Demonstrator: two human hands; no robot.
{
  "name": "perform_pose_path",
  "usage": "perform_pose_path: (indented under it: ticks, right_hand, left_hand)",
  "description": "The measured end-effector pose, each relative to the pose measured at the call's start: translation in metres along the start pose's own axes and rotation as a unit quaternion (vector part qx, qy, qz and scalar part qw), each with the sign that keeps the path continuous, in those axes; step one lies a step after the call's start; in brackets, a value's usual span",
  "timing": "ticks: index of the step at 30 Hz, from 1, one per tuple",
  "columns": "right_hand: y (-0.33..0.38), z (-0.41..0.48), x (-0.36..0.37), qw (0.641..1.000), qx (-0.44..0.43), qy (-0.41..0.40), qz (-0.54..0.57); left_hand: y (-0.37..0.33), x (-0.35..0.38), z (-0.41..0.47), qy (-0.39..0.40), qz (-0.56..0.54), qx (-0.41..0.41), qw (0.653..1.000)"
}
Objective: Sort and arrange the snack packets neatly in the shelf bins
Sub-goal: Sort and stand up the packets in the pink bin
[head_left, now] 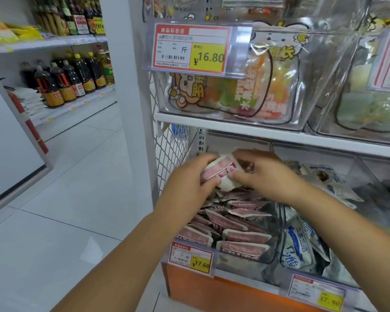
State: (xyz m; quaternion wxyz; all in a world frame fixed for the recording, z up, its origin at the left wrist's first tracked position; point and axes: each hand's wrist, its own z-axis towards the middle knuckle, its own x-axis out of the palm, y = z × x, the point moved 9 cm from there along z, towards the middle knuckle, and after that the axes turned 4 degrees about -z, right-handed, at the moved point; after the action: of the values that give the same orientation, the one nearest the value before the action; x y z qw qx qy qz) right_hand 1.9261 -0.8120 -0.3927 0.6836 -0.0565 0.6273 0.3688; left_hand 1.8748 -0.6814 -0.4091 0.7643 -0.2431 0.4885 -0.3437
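A small bunch of pink-and-white snack packets [218, 171] is held above the back of a clear shelf bin [241, 265]. My left hand [187, 188] grips the bunch from the left, fingers curled round it. My right hand [261, 176] pinches it from the right. Below them the bin holds several more pink packets [234, 230], lying in rough rows and partly tumbled. The neighbouring bin to the right holds blue-and-white packets [300, 248].
A white shelf board [279, 134] runs just above my hands, carrying clear bins of colourful bagged snacks [245, 91]. Price tags [190, 256] hang on the bin fronts. A white mesh side panel [169, 149] closes the shelf's left. Oil and sauce bottles [65, 79] stand across the aisle.
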Motion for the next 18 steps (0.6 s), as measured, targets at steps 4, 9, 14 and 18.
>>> perform_pose_path:
  ticks: [4,9,14,18]
  right_hand:
    - [-0.025,0.001,-0.019,0.99,0.113,-0.031,0.08]
    - [-0.001,0.0,0.008,0.999,0.017,0.039,0.023]
    - [0.009,0.009,-0.001,1.0,-0.005,-0.005,-0.012]
    - [0.025,0.018,0.042,0.994,-0.052,0.068,-0.072]
  left_hand:
    - [0.006,-0.019,-0.009,-0.011,0.036,-0.003,0.999]
    - [0.002,-0.009,-0.043,0.131,0.147,0.069,0.978]
    - [0.006,0.0,-0.057,0.201,0.209,0.093,0.953]
    - [0.009,0.003,-0.056,0.202,0.221,0.088,0.95]
